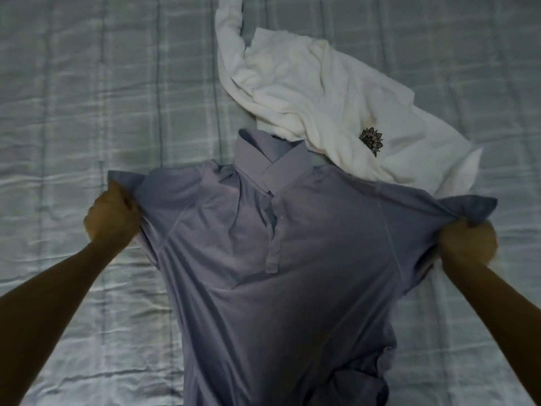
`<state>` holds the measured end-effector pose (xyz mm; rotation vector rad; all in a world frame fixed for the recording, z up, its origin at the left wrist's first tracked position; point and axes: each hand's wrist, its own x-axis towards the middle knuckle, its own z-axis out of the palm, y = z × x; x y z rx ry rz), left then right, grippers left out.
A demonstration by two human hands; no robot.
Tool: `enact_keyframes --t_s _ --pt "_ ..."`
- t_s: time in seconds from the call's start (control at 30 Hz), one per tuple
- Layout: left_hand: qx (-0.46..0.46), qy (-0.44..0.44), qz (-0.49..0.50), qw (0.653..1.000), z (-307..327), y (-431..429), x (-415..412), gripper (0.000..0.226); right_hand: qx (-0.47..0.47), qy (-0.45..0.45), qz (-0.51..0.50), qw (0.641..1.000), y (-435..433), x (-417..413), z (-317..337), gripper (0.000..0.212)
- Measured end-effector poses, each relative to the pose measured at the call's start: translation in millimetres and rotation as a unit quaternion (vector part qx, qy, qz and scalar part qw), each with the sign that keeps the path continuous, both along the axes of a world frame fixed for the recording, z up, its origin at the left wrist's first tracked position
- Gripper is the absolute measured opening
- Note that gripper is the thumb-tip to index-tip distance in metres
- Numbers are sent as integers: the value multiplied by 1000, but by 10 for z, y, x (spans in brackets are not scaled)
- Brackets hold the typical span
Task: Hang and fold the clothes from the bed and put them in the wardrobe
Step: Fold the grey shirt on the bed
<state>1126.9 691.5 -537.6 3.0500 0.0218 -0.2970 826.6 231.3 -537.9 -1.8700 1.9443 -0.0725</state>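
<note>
We look down on a bed (73, 83) with a pale checked cover; a lilac polo (278, 273) lies front up, a crumpled white top (307, 92) touching its shoulder.

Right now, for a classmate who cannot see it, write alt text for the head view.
Two hands hold a lilac collared short-sleeved shirt spread front-up over a pale checked bedspread, the left hand gripping one sleeve, the right hand the other. A crumpled white garment with a dark flower print lies beyond its collar.
</note>
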Motion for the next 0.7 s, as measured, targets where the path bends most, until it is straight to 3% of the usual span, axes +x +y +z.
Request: enact_keyframes --t_s 0.1,0.17,0.27,0.43,0.5,0.63,0.7 --pt "14 -47 59 997 -90 24 -130 31 12 -4 -63 998 -16 -78 -68 38" --pt "33 -68 47 996 -135 -51 -197 32 -107 -34 -87 990 132 9 -103 45" --pt "-8 -68 -74 995 -173 -365 -250 35 -219 -106 146 959 631 226 -80 50" --pt "-102 -43 -257 960 -351 -1114 -183 39 -119 -146 474 860 1207 955 -262 35" --pt "-100 -9 -274 956 -461 -1277 -129 40 -109 -123 514 842 1269 1240 -380 37" --pt "-103 -6 -277 955 -538 -1320 -16 25 -106 36 500 859 1062 1459 -545 41" --pt "-133 -18 -223 966 -486 -1245 55 22 -123 96 532 832 911 1467 -502 30"
